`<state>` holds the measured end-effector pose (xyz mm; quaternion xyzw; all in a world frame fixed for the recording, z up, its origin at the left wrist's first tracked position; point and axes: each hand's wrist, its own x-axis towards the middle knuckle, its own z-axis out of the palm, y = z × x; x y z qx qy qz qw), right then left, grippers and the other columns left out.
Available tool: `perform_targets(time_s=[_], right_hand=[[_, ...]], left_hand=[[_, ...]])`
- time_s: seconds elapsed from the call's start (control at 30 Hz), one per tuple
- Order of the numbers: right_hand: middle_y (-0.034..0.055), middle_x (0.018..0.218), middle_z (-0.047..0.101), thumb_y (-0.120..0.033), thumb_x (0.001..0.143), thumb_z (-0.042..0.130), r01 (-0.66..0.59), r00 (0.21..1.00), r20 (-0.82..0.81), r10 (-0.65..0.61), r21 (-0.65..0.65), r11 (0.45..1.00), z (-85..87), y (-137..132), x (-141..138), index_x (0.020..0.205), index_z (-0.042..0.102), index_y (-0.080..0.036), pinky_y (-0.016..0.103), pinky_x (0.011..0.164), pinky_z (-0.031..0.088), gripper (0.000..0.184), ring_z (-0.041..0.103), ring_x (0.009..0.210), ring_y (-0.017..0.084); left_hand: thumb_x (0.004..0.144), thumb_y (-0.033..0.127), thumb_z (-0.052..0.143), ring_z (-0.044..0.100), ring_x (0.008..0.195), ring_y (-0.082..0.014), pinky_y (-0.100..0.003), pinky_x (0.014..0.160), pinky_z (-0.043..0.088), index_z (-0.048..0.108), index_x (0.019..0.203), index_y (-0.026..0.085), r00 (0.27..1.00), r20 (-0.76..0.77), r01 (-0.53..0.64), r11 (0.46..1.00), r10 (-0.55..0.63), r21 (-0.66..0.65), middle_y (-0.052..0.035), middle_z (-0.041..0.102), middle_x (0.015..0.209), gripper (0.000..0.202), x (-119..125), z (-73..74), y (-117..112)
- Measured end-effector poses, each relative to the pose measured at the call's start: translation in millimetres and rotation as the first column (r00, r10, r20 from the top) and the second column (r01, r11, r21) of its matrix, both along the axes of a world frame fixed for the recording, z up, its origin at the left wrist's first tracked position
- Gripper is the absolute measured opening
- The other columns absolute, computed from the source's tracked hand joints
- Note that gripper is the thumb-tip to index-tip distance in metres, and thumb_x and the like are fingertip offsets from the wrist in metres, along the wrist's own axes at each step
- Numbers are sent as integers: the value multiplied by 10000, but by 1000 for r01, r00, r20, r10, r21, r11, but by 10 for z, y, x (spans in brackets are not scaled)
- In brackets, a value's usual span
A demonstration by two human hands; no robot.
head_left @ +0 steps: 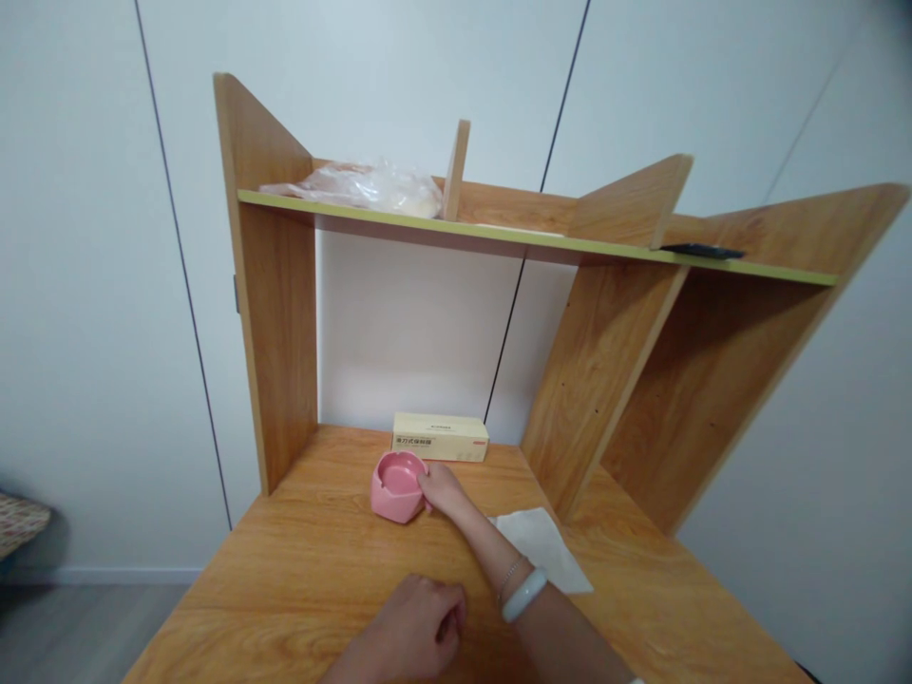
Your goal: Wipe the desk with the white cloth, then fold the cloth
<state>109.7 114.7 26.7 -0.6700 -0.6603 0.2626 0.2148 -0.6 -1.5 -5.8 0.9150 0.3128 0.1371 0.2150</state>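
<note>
My right hand [443, 490] reaches forward across the wooden desk [299, 560] and grips the right rim of a pink ashtray [396, 485]. A pale bangle and a thin bracelet sit on that wrist. My left hand [417, 632] rests on the desk near the front edge, its fingers curled into a loose fist with nothing visible in them. A cream box [440, 436] with printed text lies just behind the ashtray, against the back wall.
A white cloth [542, 548] lies flat on the desk to the right of my forearm. The desk's wooden hutch has an upper shelf [499, 233] carrying a clear plastic bag [363, 186] at left and a flat black object [702, 251] at right. White wall panels stand behind.
</note>
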Motion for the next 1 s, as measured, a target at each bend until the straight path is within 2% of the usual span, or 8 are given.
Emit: perform_targets(time_s=[0.13,0.33,0.43,0.53,0.67,0.77,0.87,1.0], right_hand=[[-37,328,475,-146,764,372,-6,1000,12,7,-21,1000,-72,53,-93,563,602,-150,174,504,406,305,493,377,88],[-20,318,466,-167,748,408,0,998,60,2,-42,999,-147,-42,-5,470,556,-157,186,478,381,315,484,369,98],[-12,347,493,-182,760,406,3,998,62,0,-41,999,-147,-130,42,541,588,-143,189,461,368,287,490,374,103],[-7,421,547,-246,805,383,2,999,48,-1,-16,1000,-86,-206,103,730,630,-125,188,458,362,285,503,398,103],[25,667,656,-301,819,392,40,997,62,-44,67,997,75,-298,364,986,587,-142,199,526,376,302,562,537,115],[48,813,669,-236,773,440,76,990,110,-88,106,991,179,-401,702,915,611,-156,214,609,379,236,589,692,140],[63,816,666,-241,756,450,118,977,167,-136,109,987,216,-555,1019,882,622,-152,244,648,380,231,590,752,177],[65,844,669,-259,748,466,131,960,236,-149,88,987,180,-790,1191,878,630,-164,253,677,379,230,592,793,186]], left_hand=[[658,95,426,546,611,-125,-192,556,369,574,770,224,1000,-1,-14,1000,14,1,20,644,696,226,-9,24,4],[668,102,430,533,619,-123,-192,568,370,558,760,222,999,37,-14,1000,13,19,22,632,693,198,-19,24,-14],[671,102,428,530,631,-119,-188,575,375,552,772,220,999,43,-6,1000,5,11,19,629,705,199,-20,13,-23],[674,99,423,539,658,-123,-192,598,386,551,788,222,1000,28,-6,1000,6,6,16,633,729,211,-19,3,-21],[674,90,420,556,692,-129,-201,633,400,552,815,219,1000,-7,4,1000,-4,-8,8,645,769,233,-19,5,1],[677,78,412,570,703,-133,-204,637,405,550,822,214,999,-23,23,1000,-24,-20,3,651,774,242,-17,19,23],[686,79,407,573,703,-132,-202,630,402,544,815,214,1000,-9,20,1000,-20,-7,5,650,763,231,-11,35,31],[679,76,415,572,694,-128,-197,621,394,542,802,214,1000,-4,13,1000,-13,0,9,652,759,224,0,26,24]])
